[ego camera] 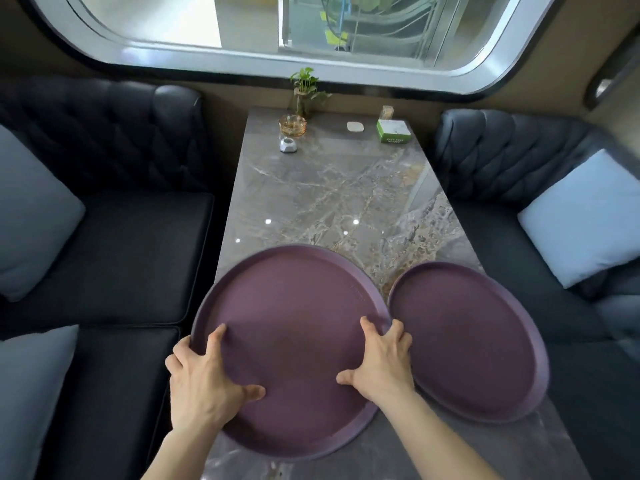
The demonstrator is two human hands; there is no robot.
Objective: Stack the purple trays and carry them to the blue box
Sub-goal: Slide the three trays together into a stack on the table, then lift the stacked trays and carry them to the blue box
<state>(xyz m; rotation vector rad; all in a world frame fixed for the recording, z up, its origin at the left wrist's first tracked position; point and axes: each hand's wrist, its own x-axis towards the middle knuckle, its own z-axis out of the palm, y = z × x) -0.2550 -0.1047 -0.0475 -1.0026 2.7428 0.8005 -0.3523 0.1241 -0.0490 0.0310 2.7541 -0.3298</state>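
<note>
Currently, head view: left purple tray (291,327) sits at the near end of the marble table (332,195), its left edge overhanging the table side. Left hand (204,379) clamps the tray's left rim, thumb on the inner face, fingers curled over the edge. Right hand (379,362) grips the right rim likewise, its fingers lying between the two trays. Right purple tray (474,344) lies flat just beside, rims nearly touching, unheld. Blue box not in view.
</note>
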